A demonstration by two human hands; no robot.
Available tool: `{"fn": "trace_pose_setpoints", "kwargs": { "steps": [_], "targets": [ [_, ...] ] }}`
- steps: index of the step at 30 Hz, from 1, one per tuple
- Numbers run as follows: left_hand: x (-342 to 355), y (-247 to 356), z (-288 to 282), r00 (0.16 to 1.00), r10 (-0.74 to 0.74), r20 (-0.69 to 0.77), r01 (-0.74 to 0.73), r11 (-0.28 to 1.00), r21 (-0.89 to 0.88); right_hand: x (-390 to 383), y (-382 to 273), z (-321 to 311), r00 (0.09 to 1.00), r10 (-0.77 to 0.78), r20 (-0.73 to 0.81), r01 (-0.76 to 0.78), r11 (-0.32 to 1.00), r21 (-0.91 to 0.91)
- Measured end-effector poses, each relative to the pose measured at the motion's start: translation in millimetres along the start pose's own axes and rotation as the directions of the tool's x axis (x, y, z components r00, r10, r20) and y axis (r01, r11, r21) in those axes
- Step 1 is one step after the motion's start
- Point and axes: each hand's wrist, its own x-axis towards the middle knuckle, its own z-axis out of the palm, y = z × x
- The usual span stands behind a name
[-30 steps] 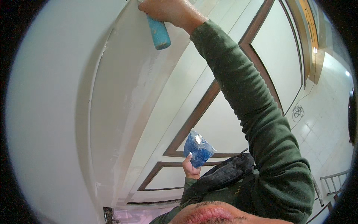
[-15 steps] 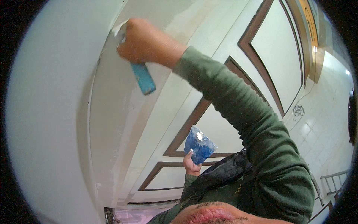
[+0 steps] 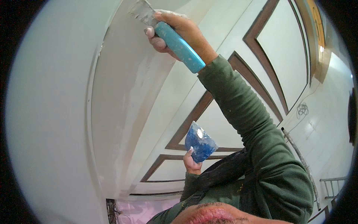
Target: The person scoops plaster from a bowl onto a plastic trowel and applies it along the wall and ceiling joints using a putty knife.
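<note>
A putty knife (image 3: pixel 181 47) with a turquoise, smeared handle is gripped in my right hand (image 3: pixel 186 30), high in the view. Its metal blade (image 3: pixel 143 12) carries whitish filler and points to the upper left; whether it touches the surface behind, I cannot tell. Pale filler coats some of my right fingertips. Lower down, near my body, my left hand (image 3: pixel 191 164) holds a blue flat plate (image 3: pixel 201 145) by its lower edge, thumb across its face. A small lump of white filler (image 3: pixel 200 133) sits on the plate. Behind the knife runs a smooth grey-beige wall band (image 3: pixel 123 93) with paler streaks.
White wall panels with brown mouldings (image 3: pixel 190 125) stand beyond my arm. At the right, a coiled cable (image 3: pixel 302 109) lies on the pale tiled floor (image 3: pixel 324 130), with a metal pole (image 3: pixel 300 158) and a ladder-like frame (image 3: pixel 333 186). Pinkish sheeting (image 3: pixel 145 209) shows at the bottom.
My right hand has moved right and slightly up, away from the wall's corner line. It has turned the putty knife, so the blade and whole handle now show. My left hand stays nearly still.
</note>
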Motion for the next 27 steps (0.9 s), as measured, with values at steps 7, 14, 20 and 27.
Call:
{"fn": "trace_pose_setpoints", "kwargs": {
  "steps": [7, 14, 20, 27],
  "targets": [
    [-3, -5, 5, 0.976, 0.063, 0.207, -0.033, 0.989, -0.144, 1, -3, 6, 0.994, 0.012, -0.112, -0.010, 1.000, 0.016],
    [-6, -6, 3, 0.982, 0.067, 0.179, -0.050, 0.994, -0.102, 28, -38, 27, 0.981, 0.146, -0.128, -0.143, 0.989, 0.034],
    [-6, -8, 6, 0.977, 0.107, 0.184, -0.091, 0.991, -0.095, 46, -16, 19, 0.740, -0.596, 0.313, 0.533, 0.234, -0.813],
    [-10, -9, 7, 0.982, 0.116, 0.147, -0.103, 0.990, -0.092, 48, -31, 31, 0.844, -0.499, 0.196, 0.360, 0.257, -0.897]
  ]
}}
